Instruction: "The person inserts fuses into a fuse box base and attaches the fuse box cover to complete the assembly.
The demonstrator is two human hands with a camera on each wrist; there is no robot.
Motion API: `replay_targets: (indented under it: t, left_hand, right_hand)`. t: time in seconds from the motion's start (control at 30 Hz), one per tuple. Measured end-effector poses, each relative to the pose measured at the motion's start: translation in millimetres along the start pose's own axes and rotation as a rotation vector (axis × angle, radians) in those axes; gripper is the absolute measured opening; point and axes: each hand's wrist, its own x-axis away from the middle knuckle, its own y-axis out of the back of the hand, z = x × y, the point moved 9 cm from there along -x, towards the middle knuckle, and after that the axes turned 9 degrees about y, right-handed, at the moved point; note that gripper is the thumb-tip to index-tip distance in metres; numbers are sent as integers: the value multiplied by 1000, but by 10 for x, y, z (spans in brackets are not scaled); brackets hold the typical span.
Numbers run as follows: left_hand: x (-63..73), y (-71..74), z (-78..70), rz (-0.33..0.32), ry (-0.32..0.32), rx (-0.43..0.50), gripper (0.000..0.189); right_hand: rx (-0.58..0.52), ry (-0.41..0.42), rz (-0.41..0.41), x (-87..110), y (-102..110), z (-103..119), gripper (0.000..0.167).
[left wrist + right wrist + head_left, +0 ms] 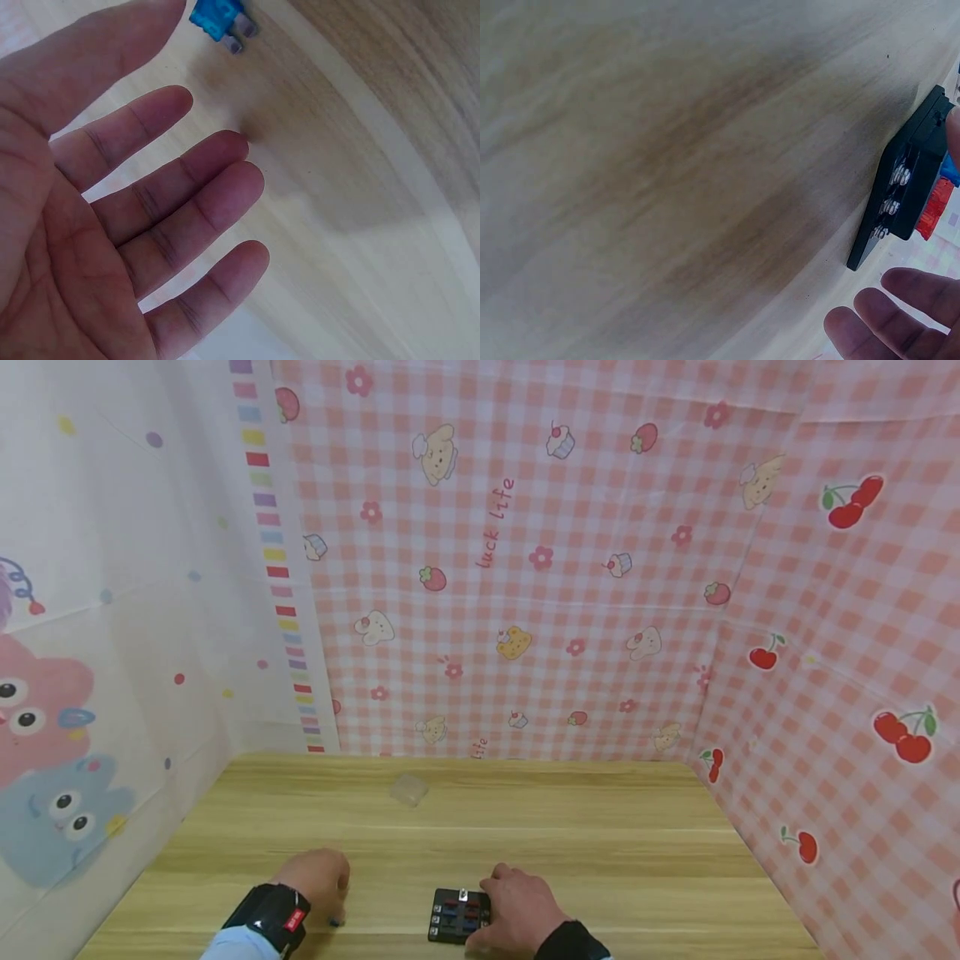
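My left hand point(318, 881) is at the left of the table, its fingers loosely extended and apart in the left wrist view. Near its thumb tip is a blue blade fuse point(217, 16) with two metal prongs; whether the thumb touches it, I cannot tell. A black fuse box point(448, 914) with red and blue fuses and metal screw terminals sits on the table, left of my right hand point(521, 910). That hand holds the box by its right side, covering part of it. The right wrist view shows the thumb against the box and three fingertips point(877, 315) beyond its end.
A clear, squarish plastic piece point(409, 789) lies farther back on the wooden table point(600, 827). Printed cloth walls point(517, 568) stand at the back, left and right of the tabletop.
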Motion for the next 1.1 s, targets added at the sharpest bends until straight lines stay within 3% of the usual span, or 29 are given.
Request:
replay_targets:
  t: [0.33, 0.63, 0.93, 1.1]
  left_hand:
    - [11, -71, 24, -5, 2, 11, 39]
    - [-46, -101, -5, -64, -65, -11, 33]
    - [-56, -92, -43, -9, -45, -9, 30]
    - [-47, -86, -93, -2, -69, -2, 33]
  right_hand:
    - [-12, 4, 1, 7, -28, -16, 70]
    - [-41, 0, 14, 10, -39, -23, 69]
    - [-24, 1, 16, 7, -41, -30, 70]
    - [-20, 1, 17, 3, -34, -28, 69]
